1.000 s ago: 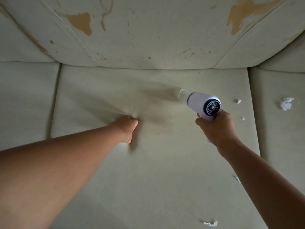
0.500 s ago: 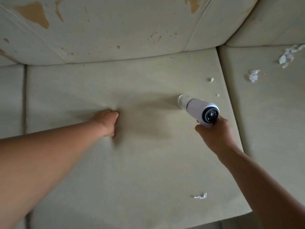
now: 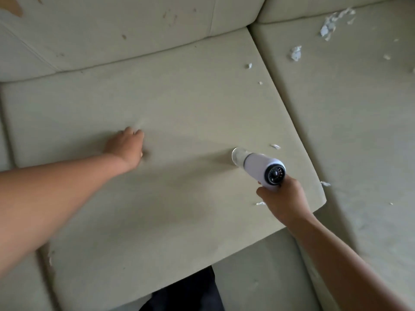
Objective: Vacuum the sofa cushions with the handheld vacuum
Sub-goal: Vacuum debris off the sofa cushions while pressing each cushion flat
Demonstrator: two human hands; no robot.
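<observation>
A pale beige seat cushion [image 3: 179, 113] fills the middle of the view. My right hand [image 3: 283, 200] grips the handle of a white handheld vacuum [image 3: 258, 164], whose clear nozzle points left and rests low over the cushion's right part. My left hand [image 3: 126, 145] presses down on the cushion at centre left with its fingers curled, and nothing shows in its grip. White paper scraps [image 3: 275, 146] lie beside the nozzle and near the cushion's right edge, and one small scrap [image 3: 260, 203] sits by my right hand.
The right seat cushion [image 3: 359, 131] carries several larger white scraps [image 3: 296, 53]. The back cushions [image 3: 134, 30] show worn brown patches. Below the cushion's front edge there is a dark patch [image 3: 190, 292].
The view has swung left and back, so the front edge and the right cushion now show. The vacuum has come toward the cushion's front right. My left hand has stayed pressed on the cushion.
</observation>
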